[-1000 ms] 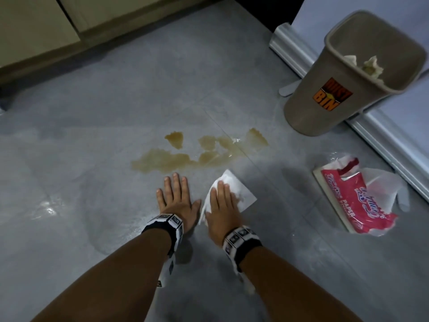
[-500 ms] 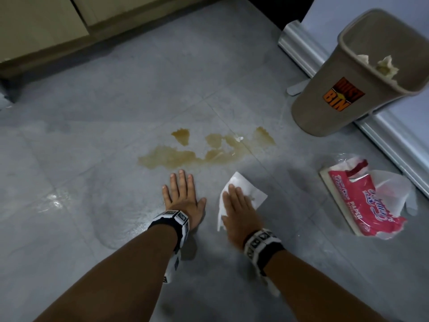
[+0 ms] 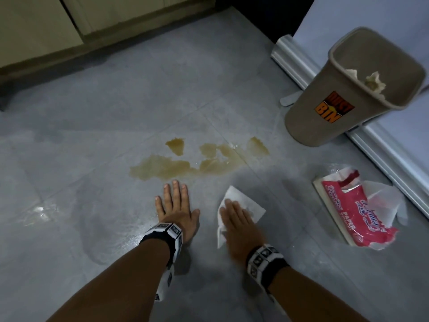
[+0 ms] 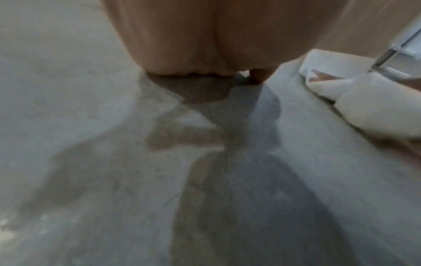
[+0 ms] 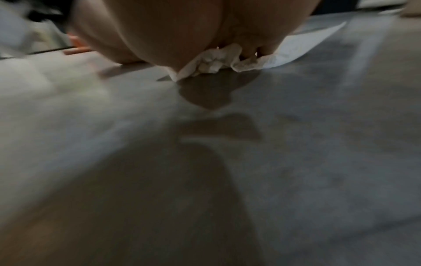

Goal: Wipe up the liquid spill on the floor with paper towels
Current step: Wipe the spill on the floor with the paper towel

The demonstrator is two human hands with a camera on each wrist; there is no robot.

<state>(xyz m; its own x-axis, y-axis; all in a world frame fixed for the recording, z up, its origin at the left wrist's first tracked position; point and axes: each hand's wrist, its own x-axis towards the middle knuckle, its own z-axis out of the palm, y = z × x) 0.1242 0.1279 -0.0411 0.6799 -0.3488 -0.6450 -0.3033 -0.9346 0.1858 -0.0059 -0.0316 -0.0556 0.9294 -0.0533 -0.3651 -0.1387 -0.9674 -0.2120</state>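
Observation:
A yellow-brown liquid spill (image 3: 190, 162) spreads in several patches on the grey tiled floor (image 3: 116, 117). My left hand (image 3: 174, 205) lies flat on the floor just below the spill, fingers straight and spread. My right hand (image 3: 236, 219) presses flat on a white paper towel (image 3: 239, 201), which lies on the floor below and to the right of the spill. In the right wrist view the paper towel (image 5: 218, 59) bunches under my palm. The left wrist view shows the same towel (image 4: 364, 100) off to the right.
A brown dust bin (image 3: 352, 94) with crumpled paper inside stands at the upper right, against a silver-edged appliance (image 3: 301, 66). A red paper towel packet (image 3: 357, 210) lies open on the floor at the right. Beige cabinets (image 3: 69, 24) run along the top. A wet smear (image 3: 111, 219) shines at the left.
My right hand has slid the paper towel to the right, away from my left hand. The left hand has stayed flat on the floor.

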